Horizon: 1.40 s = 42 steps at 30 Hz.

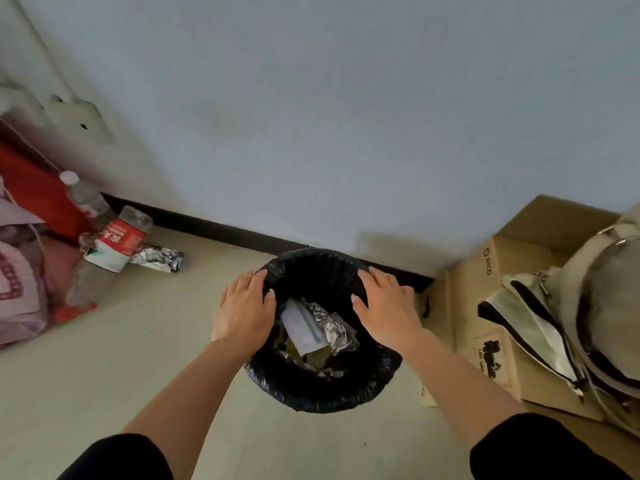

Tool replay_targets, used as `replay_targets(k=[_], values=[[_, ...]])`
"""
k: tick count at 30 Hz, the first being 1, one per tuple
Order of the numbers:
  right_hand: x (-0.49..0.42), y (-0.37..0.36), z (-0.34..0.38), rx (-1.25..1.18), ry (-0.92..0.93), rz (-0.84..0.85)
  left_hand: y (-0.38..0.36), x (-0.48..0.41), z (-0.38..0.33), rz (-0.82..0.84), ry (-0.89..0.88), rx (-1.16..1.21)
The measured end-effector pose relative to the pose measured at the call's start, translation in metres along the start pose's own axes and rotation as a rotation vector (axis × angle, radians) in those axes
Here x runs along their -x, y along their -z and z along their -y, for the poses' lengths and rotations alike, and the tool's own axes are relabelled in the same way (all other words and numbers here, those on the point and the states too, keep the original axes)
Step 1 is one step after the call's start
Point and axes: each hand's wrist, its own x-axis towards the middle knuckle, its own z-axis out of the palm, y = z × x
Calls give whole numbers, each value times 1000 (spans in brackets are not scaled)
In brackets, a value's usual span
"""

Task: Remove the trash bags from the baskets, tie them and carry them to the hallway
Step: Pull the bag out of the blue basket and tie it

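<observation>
At your far left a pink and red bag (20,282) slumps on the pale floor (104,358). Just beside it are a white-capped bottle (86,199) and a red-labelled plastic bottle (116,244). A crumpled foil wrapper (159,259) lies next to them, near the dark baseboard (214,230).

Your left hand (244,306) rests on the left side of the rim of the black trash bag (329,393). Its fingers are stretched and loosely together, and the thumb lies at the inner edge, neither curled nor pinching.

The bag sits between your hands, close to the wall. Its mouth is open and folded outward over the basket (which the plastic hides entirely). Inside it you can see a white paper (299,327) and a piece of crumpled foil (336,329), on top of other scraps too dark to make out.

Your right hand (384,306) mirrors the left on the opposite side of the rim, fingers extended and the thumb toward the opening.

Farther right, a cardboard box (485,306) stands just beside the bag, with a beige bag (595,306) resting on it.
</observation>
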Motion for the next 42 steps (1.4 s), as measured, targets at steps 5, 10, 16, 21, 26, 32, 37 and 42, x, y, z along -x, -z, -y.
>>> replay_targets(k=[5, 10, 16, 21, 26, 32, 37, 42], values=[[-56, -50, -35, -3, -37, -117, -56, -51, 25, -121, -33, 129], [-85, -65, -46, -33, -64, -106, -70, -72, 37, -130, 27, 211], [-101, -71, -50, -58, 32, -176, -71, -80, 41, -215, 23, 250], [-121, -68, -49, -85, 79, -216, -75, -94, 40, -305, 4, 283], [-128, -73, -49, -42, 94, -283, -80, -93, 41, -322, 16, 314], [-129, -74, -48, 69, 113, -328, -81, -92, 39, -350, -12, 248], [-127, -48, -34, 503, 155, -198, -80, -87, 37, -392, -55, 188], [-126, -26, 1, 893, 284, -129, -78, -84, 34, -368, -17, 67]])
